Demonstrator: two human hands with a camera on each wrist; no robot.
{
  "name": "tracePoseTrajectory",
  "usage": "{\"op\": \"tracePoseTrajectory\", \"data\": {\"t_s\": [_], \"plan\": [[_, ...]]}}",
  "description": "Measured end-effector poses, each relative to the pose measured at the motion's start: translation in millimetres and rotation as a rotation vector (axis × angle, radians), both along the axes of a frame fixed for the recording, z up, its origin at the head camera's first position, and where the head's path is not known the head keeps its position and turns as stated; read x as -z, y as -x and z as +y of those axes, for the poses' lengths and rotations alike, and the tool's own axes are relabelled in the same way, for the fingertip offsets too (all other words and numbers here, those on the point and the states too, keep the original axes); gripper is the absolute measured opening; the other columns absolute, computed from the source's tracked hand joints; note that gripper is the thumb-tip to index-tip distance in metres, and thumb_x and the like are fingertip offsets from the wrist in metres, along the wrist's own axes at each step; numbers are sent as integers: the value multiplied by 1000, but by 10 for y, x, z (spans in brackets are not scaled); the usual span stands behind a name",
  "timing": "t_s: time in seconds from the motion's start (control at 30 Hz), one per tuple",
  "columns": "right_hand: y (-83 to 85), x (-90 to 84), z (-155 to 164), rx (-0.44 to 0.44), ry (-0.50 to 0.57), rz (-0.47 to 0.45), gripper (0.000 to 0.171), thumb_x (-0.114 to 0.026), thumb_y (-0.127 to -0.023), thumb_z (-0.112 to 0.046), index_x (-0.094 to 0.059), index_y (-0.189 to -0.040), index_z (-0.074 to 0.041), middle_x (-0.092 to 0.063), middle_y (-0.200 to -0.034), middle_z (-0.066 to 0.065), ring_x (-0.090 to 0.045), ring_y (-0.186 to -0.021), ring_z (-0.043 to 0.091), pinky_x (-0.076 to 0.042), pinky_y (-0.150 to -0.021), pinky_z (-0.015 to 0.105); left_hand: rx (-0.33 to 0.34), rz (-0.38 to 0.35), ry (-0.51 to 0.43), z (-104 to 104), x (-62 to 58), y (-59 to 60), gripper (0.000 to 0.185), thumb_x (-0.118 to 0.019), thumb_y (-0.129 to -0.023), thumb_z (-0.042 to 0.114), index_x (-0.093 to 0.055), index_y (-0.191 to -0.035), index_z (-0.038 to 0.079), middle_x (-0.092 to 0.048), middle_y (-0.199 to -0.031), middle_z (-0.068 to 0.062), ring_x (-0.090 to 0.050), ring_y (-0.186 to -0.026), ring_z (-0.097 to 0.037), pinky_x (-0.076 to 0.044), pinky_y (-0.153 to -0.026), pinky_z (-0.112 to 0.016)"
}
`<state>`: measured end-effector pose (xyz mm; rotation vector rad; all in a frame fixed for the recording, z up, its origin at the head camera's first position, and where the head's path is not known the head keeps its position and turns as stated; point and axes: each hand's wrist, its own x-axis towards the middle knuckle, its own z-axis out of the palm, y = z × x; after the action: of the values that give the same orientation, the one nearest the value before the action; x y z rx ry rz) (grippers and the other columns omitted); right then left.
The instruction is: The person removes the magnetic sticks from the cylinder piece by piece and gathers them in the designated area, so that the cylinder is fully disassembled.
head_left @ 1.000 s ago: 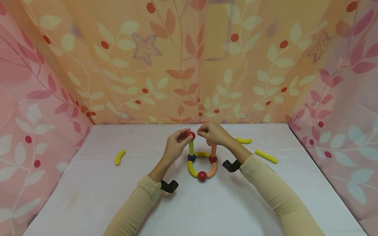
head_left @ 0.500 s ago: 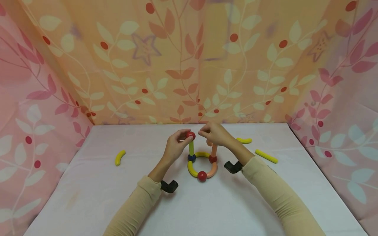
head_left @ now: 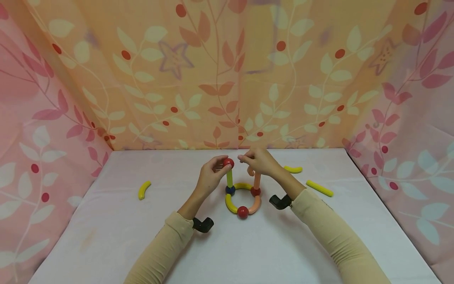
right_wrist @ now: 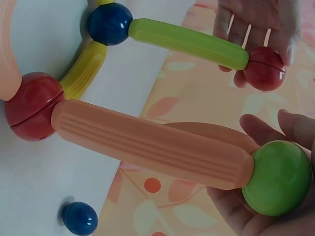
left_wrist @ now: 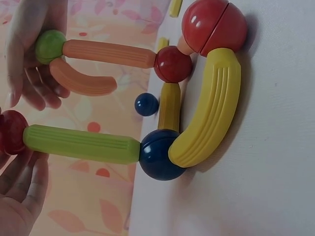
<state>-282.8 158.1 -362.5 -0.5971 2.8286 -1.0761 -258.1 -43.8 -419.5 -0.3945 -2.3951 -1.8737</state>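
Left hand (head_left: 209, 178) pinched the red ball (head_left: 228, 162), right hand (head_left: 260, 161) the green ball (right_wrist: 276, 178); a nudge could topple either upright rod.

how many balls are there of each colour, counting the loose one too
red ball: 3
blue ball: 2
green ball: 1
total: 6
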Motion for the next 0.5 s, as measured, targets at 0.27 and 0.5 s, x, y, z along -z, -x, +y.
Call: {"op": "tracePoseTrajectory", "data": {"t_s": [0.27,0.5], "plan": [[-10,0,30,14,-28,-30,28,-61,-97,-30,-77,-99,-8,-72,-96,8,-56,-89,21,-53,-76,33,6,-13,0,-10,6,2,42,-67,-93,26,-59,-132,13,-65,-126,-9,-62,-115,-25,-51,-101,-41],[-65,-23,139,-22,-28,28,24,-63,-95,-30,-76,-99,-10,-72,-94,5,-61,-89,21,-53,-78,36,2,-15,14,-18,11,-6,43,-68,-92,29,-59,-132,15,-65,-125,-8,-61,-115,-24,-50,-101,-42]]}}
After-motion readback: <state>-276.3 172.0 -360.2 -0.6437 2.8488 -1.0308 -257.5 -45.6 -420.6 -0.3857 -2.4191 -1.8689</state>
